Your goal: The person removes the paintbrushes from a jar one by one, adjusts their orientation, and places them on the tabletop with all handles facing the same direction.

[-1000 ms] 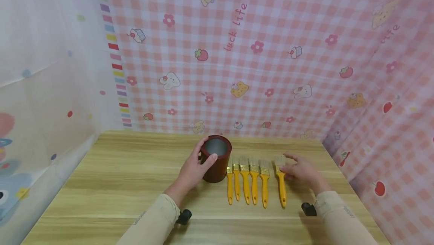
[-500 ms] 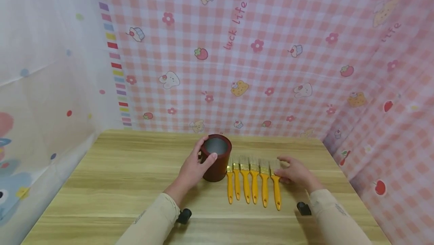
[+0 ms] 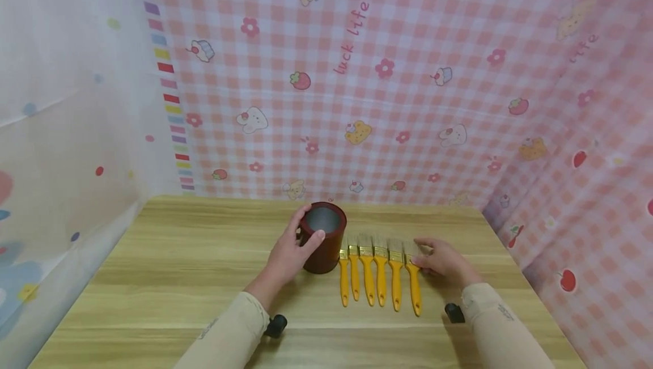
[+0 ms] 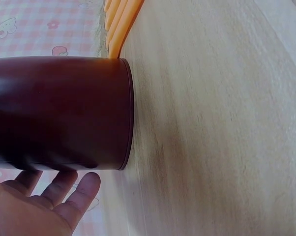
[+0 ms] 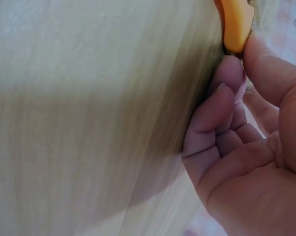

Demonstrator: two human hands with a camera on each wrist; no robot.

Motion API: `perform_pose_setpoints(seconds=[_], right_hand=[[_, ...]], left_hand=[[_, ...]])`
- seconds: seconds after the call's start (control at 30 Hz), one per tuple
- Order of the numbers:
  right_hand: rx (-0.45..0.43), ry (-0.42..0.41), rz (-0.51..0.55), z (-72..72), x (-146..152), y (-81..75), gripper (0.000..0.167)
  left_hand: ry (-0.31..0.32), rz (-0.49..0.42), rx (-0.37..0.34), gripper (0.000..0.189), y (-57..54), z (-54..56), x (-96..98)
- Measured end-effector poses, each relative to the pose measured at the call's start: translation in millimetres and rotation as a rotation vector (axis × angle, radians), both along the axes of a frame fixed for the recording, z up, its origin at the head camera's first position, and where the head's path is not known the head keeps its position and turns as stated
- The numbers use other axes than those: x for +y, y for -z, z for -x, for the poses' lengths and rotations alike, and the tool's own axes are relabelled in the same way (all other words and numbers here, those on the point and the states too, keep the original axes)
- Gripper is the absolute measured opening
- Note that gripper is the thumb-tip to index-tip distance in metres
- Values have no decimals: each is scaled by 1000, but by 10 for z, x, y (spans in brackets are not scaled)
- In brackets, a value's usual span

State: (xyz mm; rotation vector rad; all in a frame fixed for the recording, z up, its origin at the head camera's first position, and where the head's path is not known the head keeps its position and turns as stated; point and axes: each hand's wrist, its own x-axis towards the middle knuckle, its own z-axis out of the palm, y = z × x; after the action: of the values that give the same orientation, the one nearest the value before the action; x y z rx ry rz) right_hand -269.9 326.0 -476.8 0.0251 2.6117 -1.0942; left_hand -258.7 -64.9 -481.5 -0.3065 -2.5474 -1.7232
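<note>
A dark red-brown cup (image 3: 324,253) with a grey inside stands upright on the table. My left hand (image 3: 290,247) holds its left side, thumb at the near rim; in the left wrist view the fingers (image 4: 81,194) lie along the cup wall (image 4: 64,113). To the cup's right, several yellow-handled paintbrushes (image 3: 381,278) lie in a row, bristles toward the back. At the row's right end, my right hand (image 3: 442,260) pinches the last paintbrush (image 3: 414,289) near its metal band. In the right wrist view, thumb and fingertips meet at that brush's edge (image 5: 236,27).
The wood-grain table (image 3: 168,289) reaches back to a pink checked cloth (image 3: 285,108). A pale cloth (image 3: 76,131) hangs at the left, and more checked cloth (image 3: 602,233) hangs at the right. Black wrist-camera parts (image 3: 276,326) show beside the sleeves.
My right hand has slid the last paintbrush left, from a gap apart to beside the row, its handle end now slanting right. The left hand and the cup have stayed in place.
</note>
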Motion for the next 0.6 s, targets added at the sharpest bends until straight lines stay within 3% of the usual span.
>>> perform_pose_setpoints(seconds=[0.6], right_hand=[[13, -9, -13, 12, -3, 22, 66]], left_hand=[[-1, -12, 5, 72, 6, -4, -5]])
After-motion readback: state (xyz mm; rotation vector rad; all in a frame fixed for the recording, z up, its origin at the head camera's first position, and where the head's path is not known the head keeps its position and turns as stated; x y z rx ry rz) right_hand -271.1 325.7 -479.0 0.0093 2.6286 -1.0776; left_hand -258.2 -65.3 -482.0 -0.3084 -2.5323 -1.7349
